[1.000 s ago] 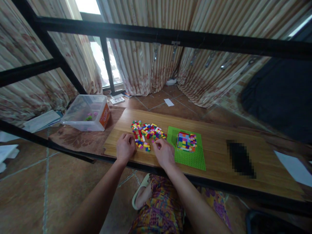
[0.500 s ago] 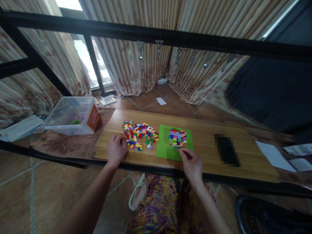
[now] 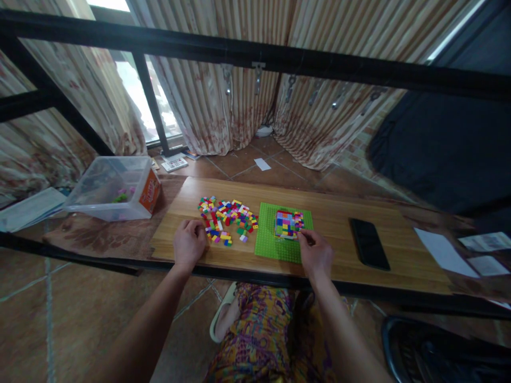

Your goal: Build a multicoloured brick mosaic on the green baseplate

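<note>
A green studded baseplate (image 3: pixel 265 242) lies on the wooden board. A multicoloured block of toy building bricks (image 3: pixel 286 224) is built up on it. At that block's front right corner my right hand (image 3: pixel 317 254) has thumb and finger pinched together. Its fingertips cover the small toy brick between them. My left hand (image 3: pixel 189 243) rests on the board with curled fingers, at the left edge of a spread of loose toy bricks (image 3: pixel 235 213). Whatever its fingers may hold is hidden.
On the left stands a clear plastic box (image 3: pixel 107 186) with a few pieces inside. A black phone (image 3: pixel 369 243) lies on the wooden board (image 3: pixel 339 213) at the right, beside papers (image 3: pixel 445 250). A dark metal bar (image 3: pixel 255 50) crosses above the far side.
My right hand has moved slightly away from me, bringing the pinched pink brick up to the block's front right corner. My left hand stays by the loose bricks. The view has shifted slightly.
</note>
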Available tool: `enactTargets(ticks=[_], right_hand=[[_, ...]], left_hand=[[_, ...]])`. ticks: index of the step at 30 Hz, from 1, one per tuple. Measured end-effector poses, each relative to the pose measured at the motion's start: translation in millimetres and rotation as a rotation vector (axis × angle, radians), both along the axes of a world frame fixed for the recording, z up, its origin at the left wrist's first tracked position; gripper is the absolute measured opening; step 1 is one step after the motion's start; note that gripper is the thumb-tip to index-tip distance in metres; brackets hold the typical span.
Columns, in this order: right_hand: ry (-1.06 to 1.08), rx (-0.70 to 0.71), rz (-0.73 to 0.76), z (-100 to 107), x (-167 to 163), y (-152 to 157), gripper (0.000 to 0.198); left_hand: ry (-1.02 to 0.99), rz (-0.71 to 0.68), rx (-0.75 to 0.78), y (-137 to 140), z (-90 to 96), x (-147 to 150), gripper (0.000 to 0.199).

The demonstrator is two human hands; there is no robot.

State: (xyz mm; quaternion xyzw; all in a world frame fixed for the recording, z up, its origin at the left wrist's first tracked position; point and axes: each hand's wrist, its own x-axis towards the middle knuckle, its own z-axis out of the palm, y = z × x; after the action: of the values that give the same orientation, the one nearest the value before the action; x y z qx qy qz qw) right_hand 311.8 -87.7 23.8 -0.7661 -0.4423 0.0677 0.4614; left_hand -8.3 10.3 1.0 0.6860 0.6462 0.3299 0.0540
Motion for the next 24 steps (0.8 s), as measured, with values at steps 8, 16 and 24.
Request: enactTargets(ticks=[8,16,24], right_hand=[[0.116,0.01,-0.031,-1,-3,4,0.033],[0.127,0.096,-0.027,-6,-5,5,0.03],[-0.039,0.14,0.026,-13,-4,4,0.03]], left_hand=[[0.012,0.0,-0.006,-1,0.9,0,0.022],[0.007,0.01,-0.012,-2,2.4,1,0.021],[0.004,0.007,-0.015,-1,2.5,1,0.022]])
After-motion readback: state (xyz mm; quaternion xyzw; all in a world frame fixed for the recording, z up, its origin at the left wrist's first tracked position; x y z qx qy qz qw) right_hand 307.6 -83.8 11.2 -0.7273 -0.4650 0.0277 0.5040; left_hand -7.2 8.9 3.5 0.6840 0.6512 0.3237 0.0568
